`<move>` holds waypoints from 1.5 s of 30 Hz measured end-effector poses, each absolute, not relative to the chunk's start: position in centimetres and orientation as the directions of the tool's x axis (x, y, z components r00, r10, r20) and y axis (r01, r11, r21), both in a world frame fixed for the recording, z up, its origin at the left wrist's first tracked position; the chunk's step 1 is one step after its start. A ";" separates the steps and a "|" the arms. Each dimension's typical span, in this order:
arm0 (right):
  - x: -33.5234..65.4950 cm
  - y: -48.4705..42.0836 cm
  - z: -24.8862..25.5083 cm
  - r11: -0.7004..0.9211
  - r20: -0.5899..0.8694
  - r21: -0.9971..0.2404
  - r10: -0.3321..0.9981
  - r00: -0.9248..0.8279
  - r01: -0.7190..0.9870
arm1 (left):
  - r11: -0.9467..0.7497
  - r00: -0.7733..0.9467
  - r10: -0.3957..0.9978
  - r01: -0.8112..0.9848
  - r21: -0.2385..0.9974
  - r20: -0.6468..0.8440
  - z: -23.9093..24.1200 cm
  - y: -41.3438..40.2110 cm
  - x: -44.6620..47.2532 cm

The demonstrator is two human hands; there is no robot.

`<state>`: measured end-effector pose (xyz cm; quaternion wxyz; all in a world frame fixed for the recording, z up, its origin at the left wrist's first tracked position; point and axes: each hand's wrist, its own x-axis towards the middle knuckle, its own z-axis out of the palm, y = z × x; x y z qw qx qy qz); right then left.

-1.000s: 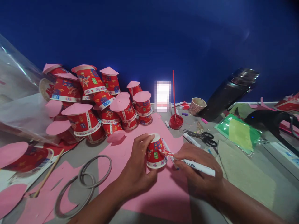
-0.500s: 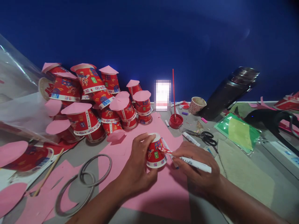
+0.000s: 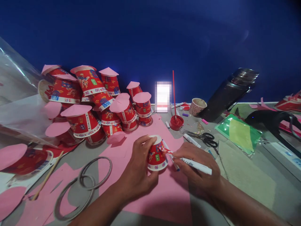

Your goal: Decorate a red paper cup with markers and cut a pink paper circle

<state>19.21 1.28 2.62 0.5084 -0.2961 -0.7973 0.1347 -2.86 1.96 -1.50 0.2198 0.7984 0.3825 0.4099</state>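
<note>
My left hand (image 3: 138, 166) grips a red paper cup (image 3: 156, 155) turned upside down, fingers at its white base and thumb near its patterned rim. In my right hand (image 3: 199, 163) is a white acrylic marker (image 3: 196, 164) with a red-smeared front end, its tip at the cup's right side. Behind that marker another white pen with blue ends (image 3: 175, 164) lies slanting, partly hidden by the cup and my right hand. Pink paper (image 3: 164, 201) spreads on the table beneath both hands.
Red cups with pink paper cones (image 3: 87, 124) are piled at left. Two grey rings (image 3: 95, 172) lie in front of them. A red paint pot (image 3: 176, 123), scissors (image 3: 209, 139), a paper cup (image 3: 197, 106) and a tilted black flask (image 3: 230, 94) stand or lie at right.
The view has shifted very slightly. Both hands keep their hold on the cup and marker, and the tip stays at nearly the same spot.
</note>
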 end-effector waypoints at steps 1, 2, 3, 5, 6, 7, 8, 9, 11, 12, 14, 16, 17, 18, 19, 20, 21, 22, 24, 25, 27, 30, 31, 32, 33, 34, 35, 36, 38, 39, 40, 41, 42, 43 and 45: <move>19.2 1.3 2.6 0.790 0.735 -0.514 0.607 -0.302 0.335 | -0.609 0.371 0.792 0.434 0.664 0.484 -1.5 2.0 -2.9; 19.1 1.3 2.6 0.789 0.736 -0.513 0.607 -0.301 0.338 | -0.609 0.370 0.793 0.438 0.662 0.484 -1.5 2.0 -2.9; 19.1 1.3 2.6 0.788 0.735 -0.511 0.608 -0.301 0.343 | -0.611 0.372 0.791 0.441 0.658 0.486 -1.4 2.0 -2.9; 19.1 1.3 2.7 0.788 0.731 -0.504 0.607 -0.313 0.354 | -0.619 0.373 0.785 0.443 0.648 0.495 -1.4 2.0 -2.9; 19.1 1.3 2.7 0.785 0.725 -0.503 0.611 -0.319 0.360 | -0.621 0.372 0.784 0.446 0.645 0.497 -1.4 2.0 -2.9; 19.1 1.3 2.7 0.785 0.723 -0.502 0.612 -0.321 0.364 | -0.621 0.372 0.784 0.448 0.643 0.498 -1.4 2.0 -2.9; 19.1 1.2 2.8 0.783 0.721 -0.505 0.614 -0.322 0.364 | -0.621 0.371 0.784 0.451 0.641 0.499 -1.4 2.0 -2.9; 19.1 1.2 2.8 0.781 0.718 -0.510 0.617 -0.321 0.361 | -0.620 0.372 0.784 0.452 0.641 0.497 -1.4 2.0 -2.9; 19.2 1.1 2.9 0.780 0.729 -0.519 0.617 -0.296 0.349 | -0.613 0.376 0.789 0.451 0.648 0.485 -1.3 1.9 -2.8; 19.3 1.1 2.9 0.784 0.744 -0.516 0.610 -0.272 0.346 | -0.608 0.374 0.794 0.451 0.654 0.480 -1.3 2.0 -2.9; 19.5 1.2 2.8 0.789 0.775 -0.502 0.592 -0.222 0.354 | -0.590 0.361 0.807 0.453 0.669 0.467 -1.2 2.0 -2.9; 19.8 1.3 2.6 0.778 0.780 -0.500 0.595 -0.192 0.379 | -0.569 0.343 0.821 0.448 0.689 0.456 -1.2 2.2 -3.1; 20.0 1.3 2.4 0.765 0.773 -0.511 0.609 -0.180 0.392 | -0.568 0.340 0.822 0.437 0.698 0.456 -1.3 2.2 -3.2; 20.1 1.3 2.2 0.750 0.766 -0.523 0.622 -0.162 0.405 | -0.568 0.340 0.822 0.422 0.707 0.457 -1.4 2.3 -3.2; 20.2 1.3 1.9 0.733 0.761 -0.537 0.635 -0.135 0.418 | -0.566 0.335 0.822 0.406 0.717 0.460 -1.6 2.3 -3.3; 20.3 1.3 1.6 0.714 0.758 -0.549 0.645 -0.102 0.434 | -0.558 0.324 0.828 0.393 0.731 0.457 -1.7 2.3 -3.3; 20.4 1.3 1.3 0.697 0.757 -0.555 0.649 -0.071 0.453 | -0.540 0.308 0.839 0.382 0.750 0.448 -1.8 2.3 -3.3; 20.5 1.3 1.1 0.682 0.757 -0.559 0.652 -0.047 0.471 | -0.512 0.288 0.857 0.370 0.775 0.428 -1.8 2.2 -3.2; 20.6 1.3 0.7 0.664 0.748 -0.561 0.663 -0.041 0.495 | -0.428 0.240 0.900 0.321 0.845 0.364 -1.7 2.1 -3.0; 20.6 1.4 0.7 0.659 0.740 -0.561 0.671 -0.053 0.501 | -0.378 0.221 0.920 0.276 0.884 0.324 -1.5 2.0 -2.9; 20.7 1.6 0.7 0.658 0.729 -0.557 0.679 -0.081 0.506 | -0.262 0.201 0.952 0.148 0.954 0.230 -1.0 1.8 -2.6; 20.8 1.8 0.8 0.656 0.710 -0.545 0.692 -0.127 0.522 | -0.070 0.194 0.978 -0.052 0.996 0.079 -0.4 1.6 -2.4; 20.7 1.9 0.8 0.660 0.706 -0.541 0.693 -0.144 0.521 | -0.020 0.187 0.982 -0.101 0.995 0.039 -0.3 1.6 -2.4; 20.7 2.0 0.8 0.668 0.705 -0.537 0.691 -0.161 0.515 | 0.018 0.176 0.984 -0.142 0.990 0.007 -0.4 1.6 -2.4; 20.6 2.0 0.7 0.676 0.705 -0.534 0.688 -0.173 0.509 | 0.049 0.170 0.985 -0.174 0.983 -0.019 -0.5 1.7 -2.5; 20.6 2.0 0.6 0.684 0.711 -0.530 0.680 -0.178 0.501 | 0.072 0.172 0.984 -0.200 0.977 -0.037 -0.7 1.7 -2.5; 20.5 2.0 0.6 0.691 0.717 -0.526 0.674 -0.179 0.496 | 0.091 0.182 0.982 -0.223 0.971 -0.050 -0.9 1.7 -2.5; 20.4 1.9 0.5 0.692 0.720 -0.525 0.671 -0.175 0.496 | 0.111 0.202 0.977 -0.241 0.964 -0.062 -1.1 1.8 -2.5; 20.3 1.8 0.5 0.685 0.724 -0.520 0.670 -0.162 0.510 | 0.149 0.235 0.968 -0.259 0.954 -0.087 -1.5 1.8 -2.4; 20.2 1.7 0.5 0.684 0.729 -0.510 0.666 -0.159 0.522 | 0.161 0.243 0.965 -0.260 0.952 -0.096 -1.6 1.8 -2.3; 20.2 1.7 0.5 0.686 0.737 -0.494 0.656 -0.160 0.534 | 0.166 0.246 0.964 -0.258 0.952 -0.102 -1.7 1.7 -2.2; 20.2 1.6 0.6 0.691 0.747 -0.473 0.643 -0.166 0.546 | 0.170 0.246 0.963 -0.250 0.953 -0.107 -1.8 1.7 -2.2; 20.2 1.6 0.6 0.704 0.763 -0.445 0.622 -0.176 0.554 | 0.171 0.248 0.962 -0.238 0.956 -0.111 -1.8 1.6 -2.1; 20.2 1.6 0.7 0.718 0.780 -0.414 0.597 -0.189 0.559 | 0.166 0.253 0.962 -0.224 0.960 -0.107 -1.7 1.5 -2.1; 20.3 1.7 0.8 0.740 0.800 -0.365 0.559 -0.216 0.564 | 0.123 0.261 0.963 -0.179 0.976 -0.073 -1.6 1.4 -2.1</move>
